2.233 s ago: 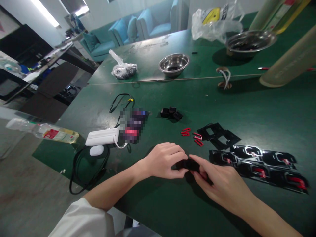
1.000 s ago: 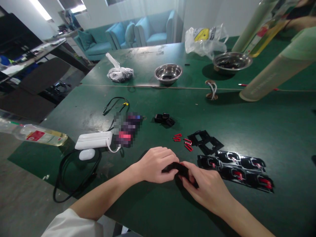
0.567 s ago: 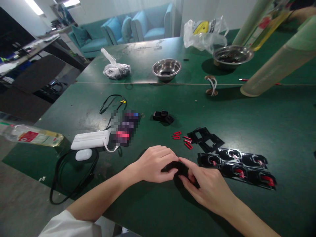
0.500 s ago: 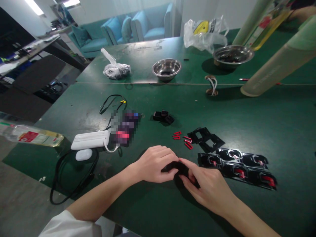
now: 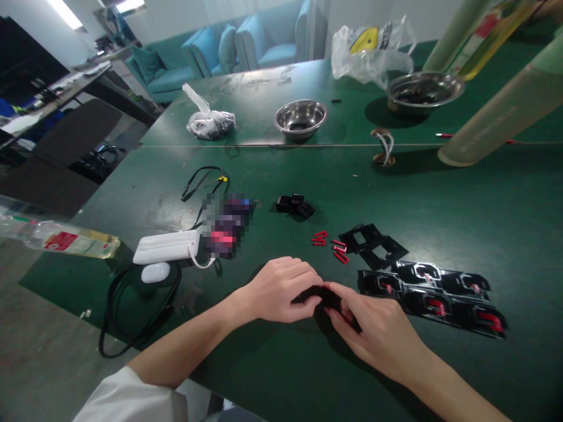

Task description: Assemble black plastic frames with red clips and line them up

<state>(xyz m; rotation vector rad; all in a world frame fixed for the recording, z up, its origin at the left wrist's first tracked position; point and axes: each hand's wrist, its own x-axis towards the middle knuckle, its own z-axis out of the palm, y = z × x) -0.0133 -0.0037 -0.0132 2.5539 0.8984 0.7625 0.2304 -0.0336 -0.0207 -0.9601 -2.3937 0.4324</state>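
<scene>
Between both hands is a black plastic part, mostly covered by my fingers. My left hand is closed on its left end, thumb below and fingers above. My right hand grips the other end, fingertips close to those of the left. Just beyond lie several small red clips and flat black square frames with cut-out middles. To the right of my right hand sit glossy black housings in two rows, with red pieces in them. A small pile of black blocks lies farther back.
On the left are a white power bank, a white earbud case, a pixelated phone, black cables and a bottle. Steel bowls, plastic bags and a tall pale-green tumbler stand toward the back.
The whole view has shifted slightly, so things appear a little farther right. Both hands keep their hold on the black part, with hardly any change in grip.
</scene>
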